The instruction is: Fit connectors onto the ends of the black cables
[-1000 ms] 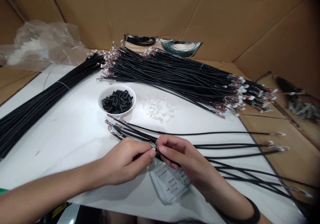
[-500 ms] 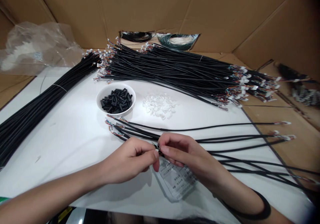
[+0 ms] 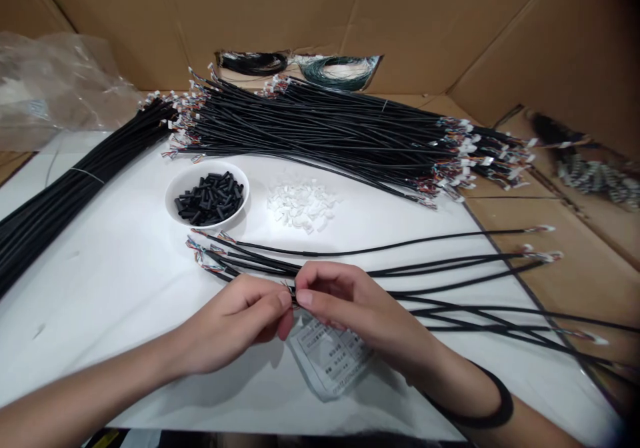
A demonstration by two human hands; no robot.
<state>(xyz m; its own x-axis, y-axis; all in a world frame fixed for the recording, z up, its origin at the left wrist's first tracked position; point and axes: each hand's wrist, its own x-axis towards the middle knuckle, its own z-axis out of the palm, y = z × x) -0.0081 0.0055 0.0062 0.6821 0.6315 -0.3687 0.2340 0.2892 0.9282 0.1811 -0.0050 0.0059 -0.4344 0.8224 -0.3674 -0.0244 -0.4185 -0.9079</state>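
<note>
My left hand (image 3: 253, 315) pinches thin wires (image 3: 289, 291) at the end of a black cable, thumb against forefinger. Touching it nearly tip to tip, my right hand (image 3: 345, 301) is closed on the same cable end; most of what it grips is hidden by the fingers. Several black cables (image 3: 425, 260) with bared coloured wire ends lie just beyond and to the right of my hands. Under my right hand is a clear plastic bag with a printed label (image 3: 327, 358).
A white bowl (image 3: 173, 211) of short black tubes (image 3: 213, 198) stands left, beside a pile of small white connectors (image 3: 303, 205). Behind lies a large stack of black cables (image 3: 310, 125). A tied cable bundle (image 3: 75, 181) and plastic bag (image 3: 60, 88) are left. Cardboard (image 3: 275, 8) walls the back.
The whole view has shifted, so everything appears further left. Both hands stay together at the cable end, with the fingertips slightly closer and the thin wires showing between them.
</note>
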